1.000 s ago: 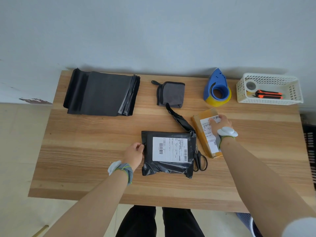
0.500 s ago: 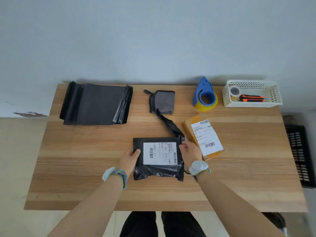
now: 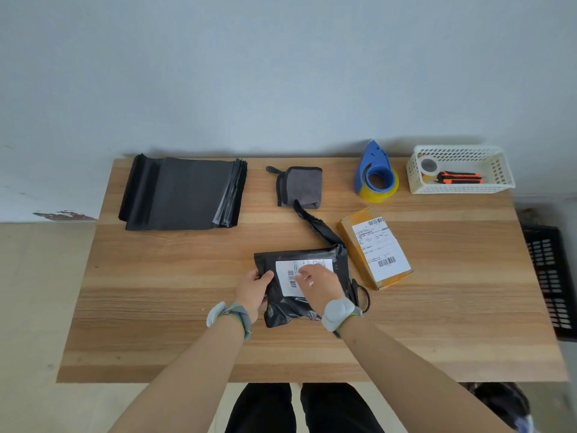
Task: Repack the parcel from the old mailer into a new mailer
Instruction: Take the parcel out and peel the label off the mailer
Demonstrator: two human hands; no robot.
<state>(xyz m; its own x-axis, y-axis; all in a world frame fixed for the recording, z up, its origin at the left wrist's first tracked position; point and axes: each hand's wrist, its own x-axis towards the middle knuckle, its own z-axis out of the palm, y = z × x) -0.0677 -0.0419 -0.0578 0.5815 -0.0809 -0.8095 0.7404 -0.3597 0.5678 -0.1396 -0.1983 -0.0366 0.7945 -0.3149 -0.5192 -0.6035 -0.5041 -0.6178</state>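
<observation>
one mailer stack (image 3: 182, 193), two labelled parcels (image 3: 307, 276) (image 3: 376, 246), one basket (image 3: 462, 190)

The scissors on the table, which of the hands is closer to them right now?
Right. The right hand rests on the black mailer just left of the scissors; the left hand grips the mailer's far left edge.

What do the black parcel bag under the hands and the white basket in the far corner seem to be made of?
The black parcel bag looks like thin plastic film: it is glossy, crinkles, and bunches at its twisted end. A paper label is stuck on it. The white basket looks like rigid moulded plastic, matt, with walls pierced by a regular lattice of holes.
</observation>
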